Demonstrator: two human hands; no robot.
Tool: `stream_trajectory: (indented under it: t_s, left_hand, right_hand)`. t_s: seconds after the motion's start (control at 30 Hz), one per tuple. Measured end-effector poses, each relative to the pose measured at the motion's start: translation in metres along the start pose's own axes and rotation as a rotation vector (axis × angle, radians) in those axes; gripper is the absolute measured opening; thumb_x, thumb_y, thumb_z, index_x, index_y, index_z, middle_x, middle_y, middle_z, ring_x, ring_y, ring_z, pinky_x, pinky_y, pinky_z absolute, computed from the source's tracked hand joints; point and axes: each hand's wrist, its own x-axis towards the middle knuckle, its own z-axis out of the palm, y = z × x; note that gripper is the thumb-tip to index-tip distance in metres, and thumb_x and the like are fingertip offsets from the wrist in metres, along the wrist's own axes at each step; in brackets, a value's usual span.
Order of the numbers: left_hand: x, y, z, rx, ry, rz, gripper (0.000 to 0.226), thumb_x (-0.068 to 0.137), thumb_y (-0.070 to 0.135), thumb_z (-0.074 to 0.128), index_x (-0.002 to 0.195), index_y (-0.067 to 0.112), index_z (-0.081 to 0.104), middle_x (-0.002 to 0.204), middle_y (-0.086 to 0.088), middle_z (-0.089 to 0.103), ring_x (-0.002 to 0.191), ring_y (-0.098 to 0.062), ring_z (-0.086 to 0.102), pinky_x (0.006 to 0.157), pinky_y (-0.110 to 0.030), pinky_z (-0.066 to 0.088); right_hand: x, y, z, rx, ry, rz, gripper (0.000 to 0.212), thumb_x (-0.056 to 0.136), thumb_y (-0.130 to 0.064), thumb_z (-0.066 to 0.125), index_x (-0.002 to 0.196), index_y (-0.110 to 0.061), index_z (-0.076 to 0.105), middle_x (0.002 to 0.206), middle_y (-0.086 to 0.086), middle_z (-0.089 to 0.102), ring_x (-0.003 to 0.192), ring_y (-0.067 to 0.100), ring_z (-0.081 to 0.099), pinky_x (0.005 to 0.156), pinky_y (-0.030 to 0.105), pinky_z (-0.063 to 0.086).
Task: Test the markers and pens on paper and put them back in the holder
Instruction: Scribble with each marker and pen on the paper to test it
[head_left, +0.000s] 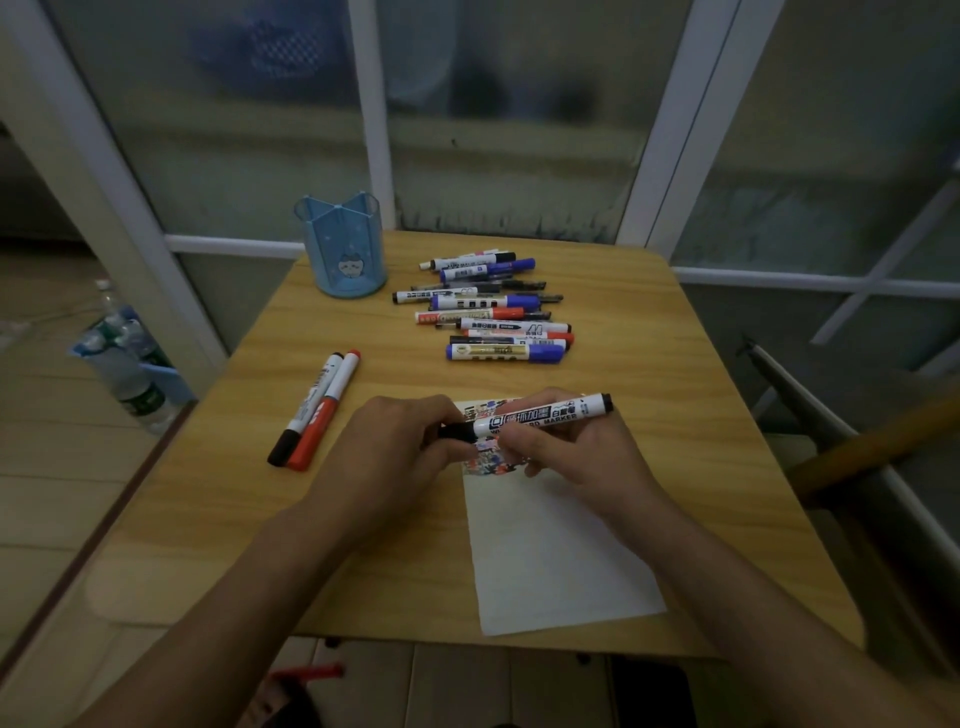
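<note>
Both hands are gripping a black whiteboard marker (524, 418) over the paper (550, 545): right hand (566, 452) curling round the barrel, left hand (395, 447) pinching the cap end. Risk: cap slipping, ink smearing fingers. Holder (345, 249) is standing at 11 o'clock on the bench (675, 395). Nib hidden.

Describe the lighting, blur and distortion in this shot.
Head view: dim, bluish light, no glare; wide-angle bending bows the window frames and table edges; the marker label between both hands is readable, far glass murky.
</note>
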Motion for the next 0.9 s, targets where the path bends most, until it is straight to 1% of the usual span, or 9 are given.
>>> stream_trajectory:
  t_s: [0.1, 0.33, 0.4, 0.47, 0.57, 0.67, 0.73, 0.8, 0.9]
  left_hand:
    - [-0.001, 0.001, -0.001, 0.007, 0.015, 0.001, 0.021, 0.089, 0.032, 0.066, 0.110, 0.027, 0.067, 0.090, 0.010, 0.068, 0.078, -0.001, 0.058, 0.068, -0.013, 0.044]
    - [-0.001, -0.001, 0.000, 0.036, -0.002, -0.004, 0.023, 0.088, 0.038, 0.065, 0.110, 0.029, 0.065, 0.090, 0.010, 0.067, 0.078, -0.002, 0.059, 0.071, -0.024, 0.052]
    - [0.001, -0.003, -0.001, 0.080, -0.038, 0.004, 0.026, 0.089, 0.047, 0.061, 0.110, 0.032, 0.063, 0.090, 0.011, 0.066, 0.077, -0.003, 0.058, 0.071, -0.029, 0.055]
    - [0.003, -0.003, 0.000, 0.141, -0.056, 0.033, 0.034, 0.086, 0.060, 0.050, 0.106, 0.036, 0.062, 0.089, 0.013, 0.062, 0.076, -0.004, 0.057, 0.070, -0.033, 0.056]
    - [0.004, -0.004, 0.003, 0.178, -0.043, 0.071, 0.048, 0.080, 0.070, 0.039, 0.109, 0.040, 0.062, 0.093, 0.015, 0.050, 0.079, -0.004, 0.051, 0.068, -0.032, 0.054]
    - [0.003, -0.005, 0.006, 0.126, 0.000, 0.096, 0.047, 0.080, 0.066, 0.045, 0.118, 0.041, 0.058, 0.093, 0.016, 0.048, 0.080, -0.002, 0.049, 0.067, -0.029, 0.052]
    - [0.002, -0.004, 0.005, 0.096, 0.003, 0.109, 0.043, 0.081, 0.061, 0.048, 0.118, 0.039, 0.056, 0.090, 0.016, 0.051, 0.077, -0.003, 0.050, 0.065, -0.029, 0.052]
    - [0.002, -0.004, 0.003, 0.074, -0.002, 0.101, 0.035, 0.082, 0.057, 0.051, 0.111, 0.037, 0.056, 0.083, 0.014, 0.053, 0.073, -0.005, 0.051, 0.063, -0.030, 0.052]
    - [0.001, -0.006, 0.002, 0.091, 0.013, 0.074, 0.019, 0.086, 0.051, 0.056, 0.092, 0.033, 0.055, 0.077, 0.010, 0.054, 0.069, -0.007, 0.052, 0.059, -0.030, 0.050]
  right_hand:
    - [0.001, 0.000, 0.002, -0.007, 0.001, -0.011, 0.012, 0.087, -0.014, 0.075, 0.099, -0.016, 0.073, 0.088, 0.005, 0.076, 0.081, 0.020, 0.073, 0.063, 0.028, 0.056]
    - [0.006, -0.001, 0.006, -0.021, -0.001, 0.005, 0.008, 0.088, -0.013, 0.074, 0.095, -0.017, 0.073, 0.082, 0.002, 0.076, 0.074, 0.009, 0.071, 0.059, 0.021, 0.053]
    - [0.009, -0.002, 0.007, -0.038, 0.002, 0.032, 0.008, 0.088, -0.017, 0.074, 0.096, -0.019, 0.073, 0.083, -0.002, 0.077, 0.076, 0.007, 0.073, 0.060, 0.017, 0.051]
    - [0.012, -0.002, 0.007, -0.077, 0.003, 0.043, 0.008, 0.088, -0.022, 0.074, 0.096, -0.020, 0.074, 0.083, -0.003, 0.077, 0.076, 0.007, 0.073, 0.061, 0.015, 0.050]
    - [0.015, -0.003, 0.012, -0.141, -0.005, 0.039, 0.012, 0.089, -0.030, 0.072, 0.093, -0.020, 0.073, 0.082, -0.003, 0.077, 0.074, 0.006, 0.072, 0.061, 0.016, 0.052]
    - [0.020, -0.001, 0.016, -0.234, -0.008, 0.033, 0.019, 0.088, -0.041, 0.070, 0.091, -0.023, 0.072, 0.084, -0.001, 0.076, 0.077, 0.010, 0.072, 0.069, 0.030, 0.060]
    - [0.023, 0.002, 0.019, -0.269, -0.036, 0.048, 0.026, 0.088, -0.045, 0.069, 0.095, -0.019, 0.072, 0.087, 0.001, 0.076, 0.079, 0.013, 0.072, 0.074, 0.038, 0.061]
    - [0.026, 0.003, 0.020, -0.280, -0.066, 0.074, 0.027, 0.088, -0.045, 0.068, 0.097, -0.019, 0.072, 0.088, 0.000, 0.075, 0.079, 0.011, 0.072, 0.074, 0.034, 0.061]
    - [0.029, 0.002, 0.021, -0.312, -0.091, 0.064, 0.021, 0.089, -0.046, 0.068, 0.096, -0.026, 0.071, 0.088, -0.005, 0.074, 0.078, 0.005, 0.070, 0.070, 0.027, 0.059]
